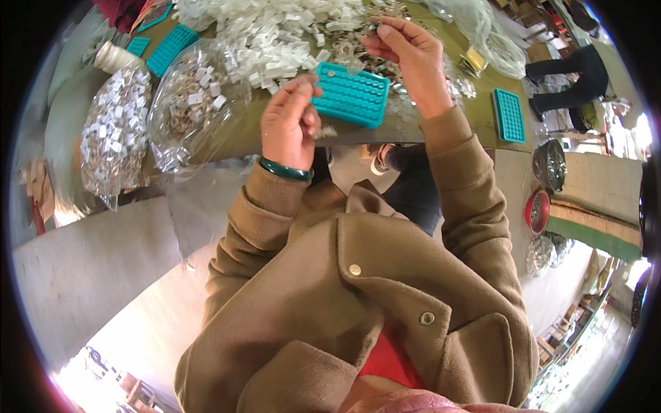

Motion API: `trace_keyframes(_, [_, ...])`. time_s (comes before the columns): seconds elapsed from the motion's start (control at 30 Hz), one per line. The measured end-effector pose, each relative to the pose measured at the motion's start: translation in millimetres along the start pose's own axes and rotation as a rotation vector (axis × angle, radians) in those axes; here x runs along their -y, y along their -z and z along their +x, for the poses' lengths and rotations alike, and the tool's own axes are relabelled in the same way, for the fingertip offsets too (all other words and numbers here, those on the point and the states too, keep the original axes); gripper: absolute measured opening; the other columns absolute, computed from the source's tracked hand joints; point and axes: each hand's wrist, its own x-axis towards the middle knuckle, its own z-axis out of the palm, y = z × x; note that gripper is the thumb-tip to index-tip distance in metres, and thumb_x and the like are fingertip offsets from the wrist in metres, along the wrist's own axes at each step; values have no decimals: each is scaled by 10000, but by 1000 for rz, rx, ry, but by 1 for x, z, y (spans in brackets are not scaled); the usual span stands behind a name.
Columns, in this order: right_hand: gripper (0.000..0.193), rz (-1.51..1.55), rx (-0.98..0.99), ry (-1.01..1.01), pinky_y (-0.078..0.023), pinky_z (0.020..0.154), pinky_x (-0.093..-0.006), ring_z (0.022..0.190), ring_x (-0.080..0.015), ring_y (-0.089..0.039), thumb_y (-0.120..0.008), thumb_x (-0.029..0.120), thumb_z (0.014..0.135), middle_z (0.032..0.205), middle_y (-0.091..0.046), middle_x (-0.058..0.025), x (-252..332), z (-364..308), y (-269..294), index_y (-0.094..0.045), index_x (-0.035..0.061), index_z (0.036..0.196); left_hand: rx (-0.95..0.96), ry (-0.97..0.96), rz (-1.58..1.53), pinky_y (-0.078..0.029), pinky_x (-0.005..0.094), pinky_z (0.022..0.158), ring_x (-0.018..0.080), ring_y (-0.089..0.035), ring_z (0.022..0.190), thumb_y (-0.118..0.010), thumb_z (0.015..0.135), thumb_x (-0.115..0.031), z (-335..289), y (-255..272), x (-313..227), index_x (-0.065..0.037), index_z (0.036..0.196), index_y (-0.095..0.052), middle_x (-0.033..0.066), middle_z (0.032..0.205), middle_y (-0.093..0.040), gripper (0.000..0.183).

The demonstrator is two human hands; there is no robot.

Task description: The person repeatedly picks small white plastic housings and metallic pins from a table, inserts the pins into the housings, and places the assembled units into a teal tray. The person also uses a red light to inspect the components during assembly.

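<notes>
A teal tray (351,96) with rows of small pockets lies at the table's near edge, between my two hands. One small round metal piece (331,73) sits at its far left corner. At the tray's left side, my left hand (289,120) is closed in a pinch; what its fingers hold is hidden. Just under it shows a small, blurred pale bit (325,131). My right hand (413,62) is raised beyond the tray's right end, over loose metal parts (354,51). Its thumb and forefinger pinch a tiny dark piece (375,26), too small to name.
White plastic pieces (265,45) are heaped behind the tray. To the left stand clear bags of white pieces (117,131) and mixed parts (189,103), plus another teal tray (172,49). A teal tray (509,115) lies at the right edge, near clear plastic film (492,41). Another person (571,76) is far right.
</notes>
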Motion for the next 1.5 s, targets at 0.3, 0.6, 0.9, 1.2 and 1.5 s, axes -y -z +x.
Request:
trace_keyframes(0.3, [198,-239,243,-111,-426,516,-192,627,-39,-578,-640,151,947,740,-646,9,1,-53,-47,-713,47,1099,147,147,325,-287,133,390,-18,-427,517,-649,926,-136,-2,13,-32,-32,1113,-625,-18,829,-629,215])
trace_keyframes(0.6, [138,-190,25,-163,-410,507,-179,615,-36,-563,-684,153,918,799,-644,7,-9,-81,-53,-705,40,995,33,281,58,-254,156,385,15,-374,454,-649,896,-127,-13,18,-5,-68,925,-632,-21,683,-566,68])
trace_keyframes(0.9, [67,273,33,-466,-346,504,-188,575,-31,-462,-687,123,898,732,-588,36,-19,-100,-45,-662,61,895,6,-225,445,-423,210,492,51,-570,585,-637,898,-57,-32,6,35,-9,941,-618,19,730,-634,68])
trace_keyframes(1.2, [39,432,98,-604,-419,537,-207,647,-58,-506,-641,92,933,801,-590,26,-20,-110,-36,-602,90,929,82,-141,480,-342,157,467,-22,-448,567,-706,878,-73,-35,21,32,-37,941,-666,-42,808,-618,83])
trace_keyframes(1.5, [59,451,-56,-559,-550,633,-255,682,-90,-592,-605,110,963,905,-598,-18,-12,-101,-31,-563,78,991,312,-185,814,-392,168,517,-2,-531,640,-667,912,-127,-3,42,5,-60,1041,-693,-12,884,-687,148])
